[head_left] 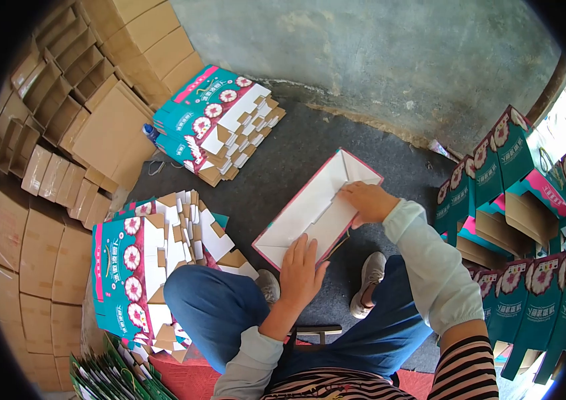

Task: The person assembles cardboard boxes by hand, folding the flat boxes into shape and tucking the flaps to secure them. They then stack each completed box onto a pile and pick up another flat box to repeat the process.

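Observation:
A box (296, 217) with a white bottom face and pink edges lies slanted between my knees, its overlapping flaps facing up. My left hand (301, 272) rests on its near left edge, fingers spread and stretched out. Toward the box's right end, my right hand (367, 202) lies on the white flaps with its fingers bent; whether they pinch a flap is hidden. Some thin cord shows beside the box's near edge, below my right hand.
Flat teal cartons (115, 267) are stacked by my left knee, with another stack (196, 113) beyond. Brown cardboard boxes (36, 260) line the left side. Assembled teal boxes (529, 293) are piled at right. A grey wall (376, 60) stands ahead.

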The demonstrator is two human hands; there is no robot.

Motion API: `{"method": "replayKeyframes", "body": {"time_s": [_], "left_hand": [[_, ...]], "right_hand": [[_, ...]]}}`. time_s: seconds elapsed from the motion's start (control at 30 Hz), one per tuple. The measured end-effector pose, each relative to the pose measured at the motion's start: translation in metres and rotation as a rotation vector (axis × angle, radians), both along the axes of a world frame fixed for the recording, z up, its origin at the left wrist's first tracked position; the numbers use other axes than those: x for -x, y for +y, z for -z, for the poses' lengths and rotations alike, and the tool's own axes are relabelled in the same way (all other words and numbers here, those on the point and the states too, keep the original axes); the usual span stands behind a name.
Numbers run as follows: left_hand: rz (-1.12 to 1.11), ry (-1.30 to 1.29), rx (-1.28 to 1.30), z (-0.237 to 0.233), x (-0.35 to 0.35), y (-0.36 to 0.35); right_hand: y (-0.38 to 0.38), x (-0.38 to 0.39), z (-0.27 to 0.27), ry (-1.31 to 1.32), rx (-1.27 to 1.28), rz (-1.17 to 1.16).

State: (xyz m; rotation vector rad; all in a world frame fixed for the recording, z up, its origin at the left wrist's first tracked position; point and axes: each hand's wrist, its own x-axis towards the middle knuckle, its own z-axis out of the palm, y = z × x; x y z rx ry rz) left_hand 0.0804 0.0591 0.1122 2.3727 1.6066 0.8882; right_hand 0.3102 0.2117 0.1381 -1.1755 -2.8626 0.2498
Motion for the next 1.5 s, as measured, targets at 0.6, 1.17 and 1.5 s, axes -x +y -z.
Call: {"method": "replayKeyframes", "body": {"time_s": [0.6,1.17,1.5], "left_hand": [[-0.566,-1.481,1.294,0.027,0.103,0.045],[-0.526,-1.373,0.423,0.057,0.114,0.018],[-0.441,-1.321,0.496,0.071,0.094,-0.02]], "right_hand": [[0.065,-0.028,0.0,0.658,0.614,0.855],[0.037,-0.073,0.014,1.002,0.724,0.638],[0.04,-0.085,0.055,0.992,1.118,0.551]]}}
